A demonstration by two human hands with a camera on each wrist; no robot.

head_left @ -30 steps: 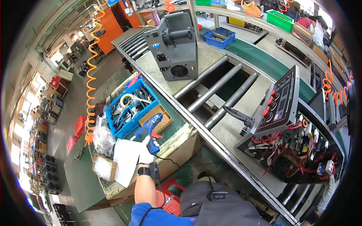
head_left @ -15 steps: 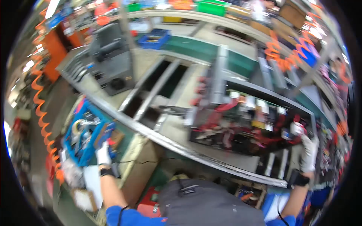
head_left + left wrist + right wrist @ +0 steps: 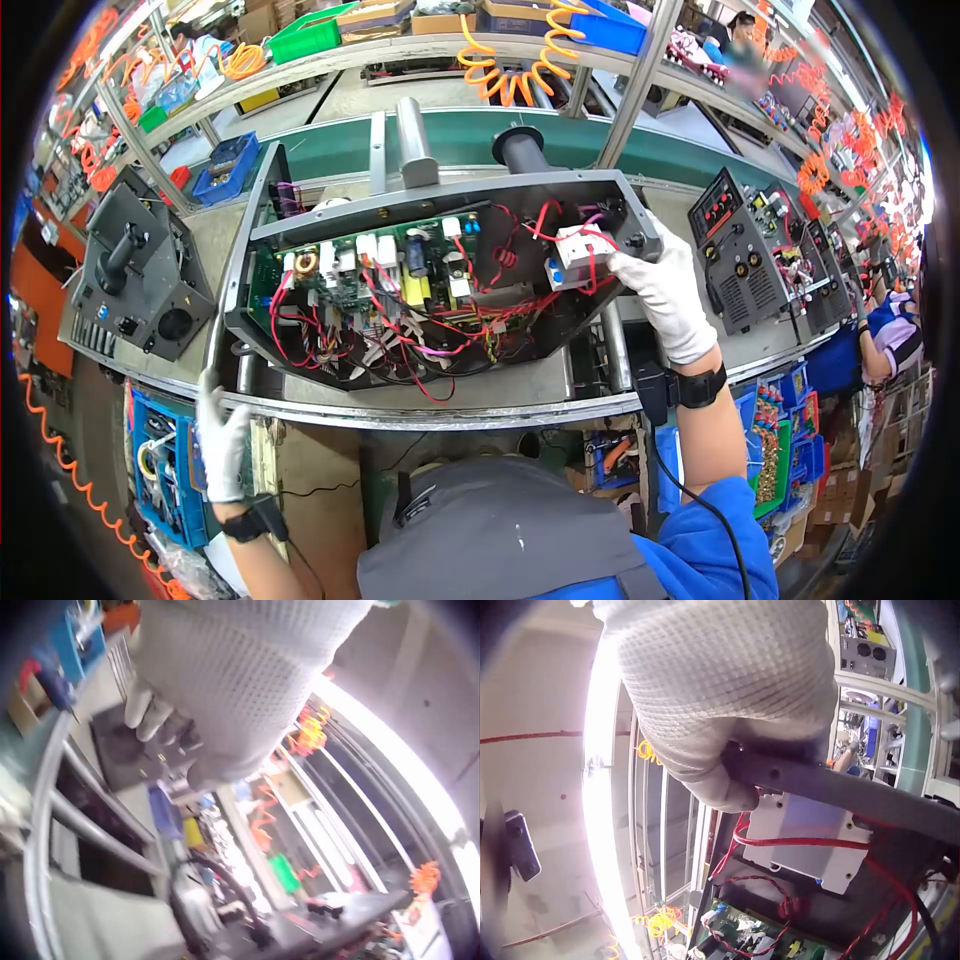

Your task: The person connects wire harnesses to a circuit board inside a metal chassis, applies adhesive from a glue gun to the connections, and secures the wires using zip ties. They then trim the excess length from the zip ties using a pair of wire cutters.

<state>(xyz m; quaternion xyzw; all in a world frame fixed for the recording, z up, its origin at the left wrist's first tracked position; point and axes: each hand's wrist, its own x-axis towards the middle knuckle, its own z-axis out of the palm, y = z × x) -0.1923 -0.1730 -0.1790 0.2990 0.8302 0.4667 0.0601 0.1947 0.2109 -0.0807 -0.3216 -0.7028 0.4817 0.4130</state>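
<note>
One Firm Grip on an Uncovered Unit (image 3: 440, 285)

A worker's gloved right hand (image 3: 672, 300) clamps the unit's upper right corner, fingers curled over the dark rim (image 3: 840, 787). The left hand (image 3: 222, 440) is below the unit's left end, by the near edge of the conveyor (image 3: 480, 412), its fingers extended and slightly apart with nothing seen between them; whether a fingertip brushes metal cannot be told. The unit lies along that near edge, exposed side toward the worker, between a gray machine (image 3: 160, 280) near the conveyor's left end and another machine (image 3: 745, 260) farther right.

The long, boxy shell looks like painted sheet metal: stiff, probably heavy, its load likely uneven from end to end. Bare rim and corners appear the soundest holds, one hand at either end. The smooth finish may slide a little, though the gloves' coarse knit should help.

Inside, caution seems due. The green board (image 3: 739, 922), crowded with small upright parts, looks fragile; the squarish white block (image 3: 585, 252) by the gripped corner appears a poor handle. Red wires (image 3: 810, 842) loop soft and slack, one drooping past the lower edge, and could snag. A shiny, rounded metal roller (image 3: 614, 345) shows beneath.
</note>
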